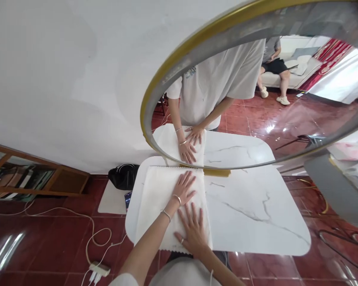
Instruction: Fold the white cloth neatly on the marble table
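A white cloth [158, 198] with scalloped edges lies flat over the left half of a white marbled table [250, 230]. My left hand [183, 190] rests palm down on the cloth's far right part, its fingers spread. Closer to me, my right hand [193, 232] presses flat near the cloth's right edge, fingers also apart. Bracelets circle my left wrist, and a ring shows on my right hand. Neither hand grips anything.
A gold-framed round mirror [145, 115] stands at the table's back, reflecting my arms and a seated person. A black bag [123, 176] sits left of the table. A power strip [100, 269] with cables lies on the red tiled floor. A wooden bookcase [68, 180] stands far left.
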Motion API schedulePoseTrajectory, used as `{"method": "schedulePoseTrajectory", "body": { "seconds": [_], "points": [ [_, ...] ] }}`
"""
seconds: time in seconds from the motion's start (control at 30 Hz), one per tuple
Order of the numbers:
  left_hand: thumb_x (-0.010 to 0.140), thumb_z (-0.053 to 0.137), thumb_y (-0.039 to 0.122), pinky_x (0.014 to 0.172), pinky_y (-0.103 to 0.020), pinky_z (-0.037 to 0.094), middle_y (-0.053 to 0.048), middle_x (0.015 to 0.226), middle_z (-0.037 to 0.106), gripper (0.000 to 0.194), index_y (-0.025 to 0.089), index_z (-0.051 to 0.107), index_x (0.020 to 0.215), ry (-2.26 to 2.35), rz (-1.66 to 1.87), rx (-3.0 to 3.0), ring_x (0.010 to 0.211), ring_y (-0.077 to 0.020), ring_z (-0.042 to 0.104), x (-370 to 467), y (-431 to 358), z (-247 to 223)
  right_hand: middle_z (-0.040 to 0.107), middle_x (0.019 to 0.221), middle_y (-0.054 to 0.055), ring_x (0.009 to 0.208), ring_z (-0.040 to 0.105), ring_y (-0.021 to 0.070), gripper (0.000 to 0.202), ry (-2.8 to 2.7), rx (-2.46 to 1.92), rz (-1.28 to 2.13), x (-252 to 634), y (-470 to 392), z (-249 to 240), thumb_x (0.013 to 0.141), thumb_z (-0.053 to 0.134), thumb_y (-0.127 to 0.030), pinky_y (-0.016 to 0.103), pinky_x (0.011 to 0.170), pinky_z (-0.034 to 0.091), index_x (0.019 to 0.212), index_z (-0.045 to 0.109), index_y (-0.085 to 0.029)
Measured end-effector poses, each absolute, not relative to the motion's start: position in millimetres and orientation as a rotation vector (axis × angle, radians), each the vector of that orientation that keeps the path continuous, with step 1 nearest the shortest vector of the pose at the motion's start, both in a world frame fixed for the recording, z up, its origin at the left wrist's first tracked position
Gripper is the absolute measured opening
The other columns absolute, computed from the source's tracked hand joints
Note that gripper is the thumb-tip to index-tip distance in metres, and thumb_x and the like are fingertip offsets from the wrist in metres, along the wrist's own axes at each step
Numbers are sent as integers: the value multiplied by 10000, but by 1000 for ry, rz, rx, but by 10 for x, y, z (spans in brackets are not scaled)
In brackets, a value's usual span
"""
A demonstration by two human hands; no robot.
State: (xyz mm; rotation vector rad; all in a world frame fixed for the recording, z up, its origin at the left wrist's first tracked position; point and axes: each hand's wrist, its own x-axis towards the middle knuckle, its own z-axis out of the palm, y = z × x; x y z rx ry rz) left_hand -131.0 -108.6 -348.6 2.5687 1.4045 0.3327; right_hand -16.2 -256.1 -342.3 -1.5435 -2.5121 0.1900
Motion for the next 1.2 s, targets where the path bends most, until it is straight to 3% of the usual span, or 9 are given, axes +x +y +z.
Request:
{"method": "schedulePoseTrajectory", "body": {
  "seconds": [0.17,0.33,0.47,0.57,0.8,1.0,1.1,1.2],
  "points": [
    [907,487,435,1176,-476,185,-87,1592,152,637,220,288,1473,1385,372,2530,1471,-245,86,-1479,-1046,-3452,166,1577,109,1432,126,401,808,-2504,-1489,203,-314,-2531,-3452,871,468,-593,655,1101,111,1523,128,-260],
    [933,395,253,1179,-505,192,-66,1571,243,493,243,389,1426,1683,507,2356,1459,-221,171,-1763,-1082,-3463,290,1539,104,1417,253,290,685,-2291,-1550,147,-310,-2266,-3515,963,376,-355,555,1139,214,1530,23,-202],
    [909,474,362,1132,-658,128,-63,1575,230,477,318,457,1384,2059,514,2100,1456,-331,138,-2055,-1163,-3473,212,1567,100,1449,164,272,676,-2309,-1532,75,-315,-1839,-3514,973,354,-298,496,1136,265,1527,-11,-172],
    [907,478,422,1105,-706,46,-52,1581,212,500,368,420,1401,2072,456,2098,1456,-343,124,-2160,-1159,-3460,184,1571,109,1456,131,253,661,-2397,-1467,20,-415,-1545,-3511,976,329,-258,464,1143,254,1523,-24,-144],
    [918,450,430,1096,-708,-1,-66,1588,182,501,355,410,1412,2159,459,2036,1455,-350,126,-2222,-798,-3445,294,1529,151,1439,206,245,589,-2386,-1469,-75,-701,-1032,-3568,969,309,-213,439,1140,242,1514,128,-84],
    [918,443,452,1115,-684,16,-73,1572,238,535,325,378,1434,2109,449,2098,1455,-326,143,-2364,-374,-3441,372,1491,149,1368,313,323,573,-2345,-1587,-36,-885,-585,-3654,956,313,-255,563,1106,196,1502,222,-106],
    [922,440,434,1152,-619,58,-94,1542,311,566,267,347,1455,2083,429,2080,1441,-290,213,-2482,-258,-3429,418,1461,147,1317,367,331,563,-2335,-1622,-1,-934,-462,-3664,955,281,-250,567,1077,227,1500,234,-115],
    [928,435,426,1175,-534,117,-90,1554,284,535,251,398,1432,2124,411,2046,1441,-273,222,-2647,-307,-3435,434,1449,149,1301,384,319,553,-2336,-1613,26,-937,-434,-3654,960,260,-250,540,1070,250,1493,252,-107]
  ]
}}
